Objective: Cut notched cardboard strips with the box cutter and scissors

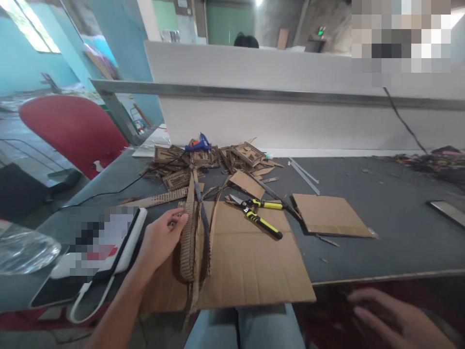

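1. Left of centre, a cardboard strip (186, 249) is touched by the left hand (162, 238), grip unclear.
2. Lower right, the right hand (399, 312) is blurred, grip likewise unclear.
3. Left, the screen (109, 235) is pixelated.

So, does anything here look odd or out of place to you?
A little: the blue glue gun sits on a jumbled heap of cardboard frames rather than the tabletop, and the yellow-and-black shears lie with handles spread on the cardboard sheet.

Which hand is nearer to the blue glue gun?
Left: the left hand is at a cardboard strip in front of the glue gun; the right hand is farther, at the lower right.
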### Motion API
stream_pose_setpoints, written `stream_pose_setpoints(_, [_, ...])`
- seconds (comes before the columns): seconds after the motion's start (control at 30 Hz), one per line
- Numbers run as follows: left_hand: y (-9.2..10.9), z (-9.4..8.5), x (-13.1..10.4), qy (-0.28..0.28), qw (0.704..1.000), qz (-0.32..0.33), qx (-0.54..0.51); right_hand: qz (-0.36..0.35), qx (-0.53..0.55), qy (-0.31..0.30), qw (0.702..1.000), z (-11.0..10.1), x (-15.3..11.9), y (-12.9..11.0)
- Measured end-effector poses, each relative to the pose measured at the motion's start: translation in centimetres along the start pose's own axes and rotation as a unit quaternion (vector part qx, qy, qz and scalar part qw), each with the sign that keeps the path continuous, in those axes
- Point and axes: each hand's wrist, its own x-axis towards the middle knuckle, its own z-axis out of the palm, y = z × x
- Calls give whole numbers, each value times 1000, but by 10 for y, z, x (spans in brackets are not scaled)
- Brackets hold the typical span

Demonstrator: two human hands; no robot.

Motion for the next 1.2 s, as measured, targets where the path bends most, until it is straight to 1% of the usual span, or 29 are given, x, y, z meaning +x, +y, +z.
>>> stream_pose_setpoints(0.07, [-1,2,-1,38,998,27,32,-12,8,30,999,-11,31,-34])
stream_pose_setpoints(0.13, [-1,4,-3,83,993,57,59,-50,6,73,996,-17,66,-67])
stream_pose_setpoints(0.17, [1,5,-3,101,990,71,73,-71,3,84,994,-18,84,-82])
stream_pose_setpoints(0.23, [7,4,-2,123,982,101,99,-101,1,70,992,-19,121,-105])
stream_pose_setpoints(0.27, [12,3,0,129,978,119,108,-108,-5,52,993,-18,139,-114])
stream_pose_setpoints(0.33, [24,1,7,136,971,158,119,-107,-42,55,992,-15,173,-127])
stream_pose_setpoints(0.43, [48,3,18,110,964,219,108,-92,-107,73,987,-4,216,-136])
stream_pose_setpoints(0.47, [56,6,22,86,962,240,101,-92,-124,74,985,0,228,-136])
stream_pose_setpoints(0.53, [73,15,28,16,956,279,93,-87,-149,74,982,11,247,-135])
stream_pose_setpoints(0.57, [80,20,31,-18,953,289,92,-87,-155,70,982,16,254,-134])
stream_pose_setpoints(0.6, [86,25,34,-53,950,293,93,-87,-157,66,982,21,259,-132])
stream_pose_setpoints(0.63, [91,30,37,-77,947,297,95,-89,-157,60,982,25,263,-131])
stream_pose_setpoints(0.7, [97,40,43,-107,940,308,98,-90,-152,49,983,30,269,-128])
stream_pose_setpoints(0.77, [99,49,50,-124,936,316,97,-87,-143,41,985,31,271,-127])
stream_pose_setpoints(0.87, [97,56,57,-141,929,328,96,-84,-117,38,989,24,271,-128])
stream_pose_setpoints(0.93, [95,58,59,-144,929,332,82,-88,-31,28,995,16,268,-131])
stream_pose_setpoints(0.97, [95,59,59,-143,930,330,70,-90,45,15,995,12,266,-134])
stream_pose_setpoints(1.0, [95,59,59,-142,933,327,56,-91,132,-3,987,8,263,-138])
stream_pose_setpoints(1.07, [96,59,57,-146,937,315,33,-91,283,-41,954,4,256,-149])
stream_pose_setpoints(1.13, [97,58,55,-166,943,287,10,-94,371,-64,922,4,247,-163])
stream_pose_setpoints(1.2, [99,56,52,-205,947,243,-36,-96,435,-90,891,9,239,-178])
